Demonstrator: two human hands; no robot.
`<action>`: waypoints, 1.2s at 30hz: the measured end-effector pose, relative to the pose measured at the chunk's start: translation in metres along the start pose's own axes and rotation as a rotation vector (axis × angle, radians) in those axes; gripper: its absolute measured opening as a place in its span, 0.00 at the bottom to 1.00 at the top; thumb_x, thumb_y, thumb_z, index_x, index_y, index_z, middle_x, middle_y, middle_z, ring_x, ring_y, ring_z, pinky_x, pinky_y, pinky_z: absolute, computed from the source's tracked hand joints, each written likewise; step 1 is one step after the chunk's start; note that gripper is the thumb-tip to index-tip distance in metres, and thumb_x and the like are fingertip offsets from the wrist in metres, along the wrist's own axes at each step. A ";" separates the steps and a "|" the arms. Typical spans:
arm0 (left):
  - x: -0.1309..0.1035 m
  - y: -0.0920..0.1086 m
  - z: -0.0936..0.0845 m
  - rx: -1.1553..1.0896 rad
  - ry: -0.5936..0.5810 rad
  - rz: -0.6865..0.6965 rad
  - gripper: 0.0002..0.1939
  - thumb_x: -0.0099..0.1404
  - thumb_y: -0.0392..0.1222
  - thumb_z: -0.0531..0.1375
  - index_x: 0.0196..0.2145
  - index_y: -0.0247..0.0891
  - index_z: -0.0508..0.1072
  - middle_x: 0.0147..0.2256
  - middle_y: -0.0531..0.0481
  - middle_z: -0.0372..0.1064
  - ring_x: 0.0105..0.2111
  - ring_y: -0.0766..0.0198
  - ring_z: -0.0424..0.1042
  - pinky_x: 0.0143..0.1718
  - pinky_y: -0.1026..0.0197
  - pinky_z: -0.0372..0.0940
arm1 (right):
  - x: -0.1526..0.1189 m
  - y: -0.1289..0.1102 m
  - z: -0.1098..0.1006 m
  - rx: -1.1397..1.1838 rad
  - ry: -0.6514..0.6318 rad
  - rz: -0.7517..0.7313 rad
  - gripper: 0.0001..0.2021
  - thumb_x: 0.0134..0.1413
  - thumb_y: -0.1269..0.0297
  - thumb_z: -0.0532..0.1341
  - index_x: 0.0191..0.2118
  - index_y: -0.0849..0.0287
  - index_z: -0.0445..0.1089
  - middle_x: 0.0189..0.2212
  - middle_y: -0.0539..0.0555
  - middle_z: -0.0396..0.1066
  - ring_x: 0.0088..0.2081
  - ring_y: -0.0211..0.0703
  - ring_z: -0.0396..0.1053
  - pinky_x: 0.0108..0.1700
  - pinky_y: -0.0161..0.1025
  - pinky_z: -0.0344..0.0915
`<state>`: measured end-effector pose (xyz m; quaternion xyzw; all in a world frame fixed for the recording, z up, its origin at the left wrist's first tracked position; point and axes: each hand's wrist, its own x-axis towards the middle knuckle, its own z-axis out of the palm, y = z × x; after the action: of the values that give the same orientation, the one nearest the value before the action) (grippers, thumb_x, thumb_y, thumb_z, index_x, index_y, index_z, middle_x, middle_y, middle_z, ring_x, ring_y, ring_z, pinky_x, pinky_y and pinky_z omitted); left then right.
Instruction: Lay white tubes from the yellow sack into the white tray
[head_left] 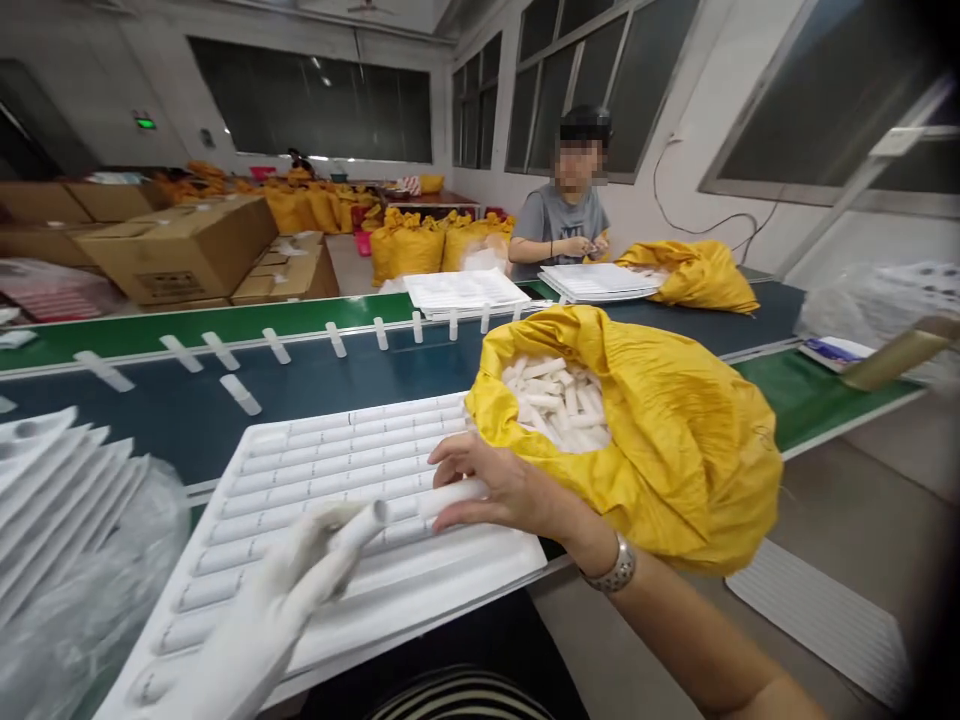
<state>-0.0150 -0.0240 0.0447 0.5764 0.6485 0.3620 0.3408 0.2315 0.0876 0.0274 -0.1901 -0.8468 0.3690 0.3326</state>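
Note:
My left hand, in a white glove, is closed around a small white tube whose open end faces up and right. Just to its right, my bare right hand pinches another white tube between thumb and fingers. Both hands are over a white ribbed tray, where rows of white tubes lie in the grooves. Right behind my right hand, a yellow sack stands open, full of loose white tubular pieces.
White tubes stand in a line along the dark conveyor belt. Stacked white trays and clear plastic are at left. Across the belt a person sits by more trays and a yellow sack. Cardboard boxes are at back left.

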 end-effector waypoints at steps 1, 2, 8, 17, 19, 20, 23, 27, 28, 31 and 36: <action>0.003 0.001 0.004 -0.002 -0.030 -0.004 0.17 0.71 0.51 0.60 0.48 0.34 0.74 0.44 0.45 0.74 0.40 0.60 0.75 0.43 0.54 0.74 | 0.004 -0.001 0.003 -0.020 -0.025 0.004 0.27 0.57 0.51 0.70 0.56 0.53 0.61 0.40 0.50 0.72 0.41 0.40 0.74 0.47 0.36 0.70; 0.007 0.002 0.007 -0.004 -0.066 -0.001 0.17 0.70 0.52 0.60 0.47 0.35 0.75 0.43 0.46 0.75 0.40 0.60 0.75 0.43 0.55 0.73 | 0.006 -0.001 0.004 -0.049 -0.043 0.004 0.28 0.56 0.51 0.71 0.56 0.54 0.61 0.40 0.50 0.73 0.40 0.40 0.74 0.46 0.36 0.69; 0.028 0.008 0.023 -0.023 -0.233 0.023 0.22 0.66 0.59 0.58 0.46 0.41 0.79 0.40 0.48 0.78 0.48 0.50 0.74 0.52 0.54 0.69 | 0.001 -0.003 -0.016 -0.245 -0.186 0.022 0.26 0.57 0.54 0.71 0.55 0.56 0.62 0.39 0.51 0.73 0.40 0.41 0.72 0.46 0.36 0.67; 0.034 0.005 0.050 -0.112 -0.445 -0.038 0.24 0.66 0.61 0.55 0.44 0.39 0.74 0.26 0.53 0.63 0.26 0.62 0.63 0.29 0.61 0.63 | -0.010 0.000 -0.012 -0.270 -0.217 -0.021 0.27 0.58 0.49 0.68 0.56 0.58 0.61 0.42 0.53 0.71 0.40 0.42 0.71 0.43 0.36 0.67; 0.034 0.004 0.050 -0.175 -0.502 -0.069 0.24 0.66 0.63 0.54 0.40 0.38 0.71 0.25 0.56 0.56 0.24 0.66 0.54 0.25 0.64 0.57 | -0.016 -0.001 -0.017 -0.271 -0.201 -0.006 0.26 0.58 0.50 0.69 0.54 0.58 0.62 0.44 0.55 0.70 0.43 0.43 0.70 0.45 0.36 0.67; 0.033 0.004 0.049 -0.177 -0.517 -0.075 0.23 0.66 0.63 0.54 0.38 0.38 0.71 0.25 0.57 0.55 0.24 0.67 0.53 0.25 0.64 0.56 | -0.019 -0.001 -0.019 -0.285 -0.205 0.006 0.23 0.60 0.51 0.68 0.52 0.59 0.63 0.44 0.55 0.70 0.43 0.43 0.70 0.45 0.36 0.67; 0.029 0.011 0.046 -0.066 -0.435 -0.034 0.20 0.66 0.59 0.56 0.40 0.40 0.74 0.27 0.54 0.62 0.28 0.63 0.61 0.31 0.62 0.62 | -0.028 -0.002 -0.024 -0.345 -0.232 0.016 0.13 0.70 0.54 0.59 0.47 0.60 0.65 0.38 0.53 0.70 0.39 0.43 0.70 0.42 0.37 0.67; 0.025 0.014 0.047 -0.049 -0.272 0.029 0.18 0.64 0.58 0.58 0.42 0.43 0.76 0.35 0.48 0.72 0.38 0.55 0.70 0.40 0.58 0.66 | -0.035 0.001 -0.017 -0.357 -0.232 -0.003 0.16 0.72 0.51 0.55 0.47 0.61 0.65 0.38 0.55 0.71 0.39 0.43 0.70 0.42 0.38 0.68; 0.024 0.012 0.047 -0.063 -0.294 0.011 0.18 0.64 0.58 0.58 0.39 0.42 0.75 0.33 0.49 0.71 0.36 0.56 0.70 0.37 0.59 0.66 | -0.035 0.001 -0.015 -0.377 -0.247 -0.015 0.16 0.72 0.51 0.54 0.47 0.61 0.65 0.37 0.55 0.71 0.38 0.43 0.70 0.42 0.38 0.68; 0.023 0.002 0.045 -0.168 -0.485 -0.140 0.20 0.64 0.60 0.60 0.30 0.39 0.69 0.23 0.55 0.59 0.23 0.66 0.58 0.25 0.64 0.58 | -0.034 0.001 -0.010 -0.453 -0.320 -0.053 0.16 0.73 0.51 0.52 0.46 0.60 0.65 0.34 0.53 0.69 0.35 0.43 0.68 0.39 0.37 0.66; 0.018 -0.004 0.038 -0.441 -0.650 -0.396 0.27 0.60 0.66 0.62 0.26 0.40 0.58 0.22 0.60 0.44 0.20 0.73 0.40 0.19 0.68 0.39 | -0.026 -0.002 -0.008 -0.484 -0.374 -0.201 0.16 0.75 0.55 0.50 0.40 0.60 0.67 0.32 0.53 0.68 0.34 0.42 0.65 0.40 0.37 0.63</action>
<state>0.0136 -0.0032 0.0216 0.4385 0.5127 0.2193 0.7048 0.2557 0.0757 0.0221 -0.1079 -0.9710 0.1509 0.1510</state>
